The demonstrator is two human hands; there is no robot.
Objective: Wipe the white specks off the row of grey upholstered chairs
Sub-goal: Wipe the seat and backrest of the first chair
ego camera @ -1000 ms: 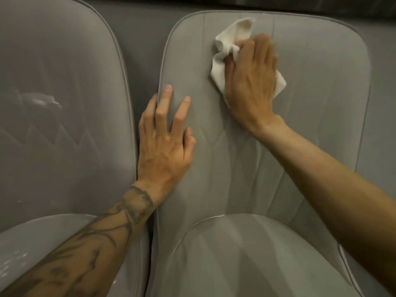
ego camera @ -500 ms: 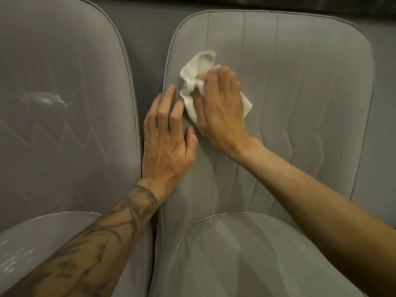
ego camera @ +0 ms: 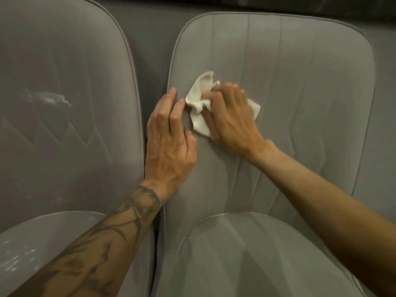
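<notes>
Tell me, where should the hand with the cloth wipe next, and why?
Probably sweep the white cloth under the right hand down this chair's backrest, which shows no clear specks. The left chair has white smears and its seat has specks, so it needs wiping later.

We see a dim, warm-tinted scene, brightest across the right chair's backrest [ego camera: 289, 99]. Our right hand [ego camera: 230, 116] is motion-blurred at the fingertips, and soft shadow pools beneath both hands. Edges bow outward (wide-angle distortion), and the top strip falls nearly black.
</notes>
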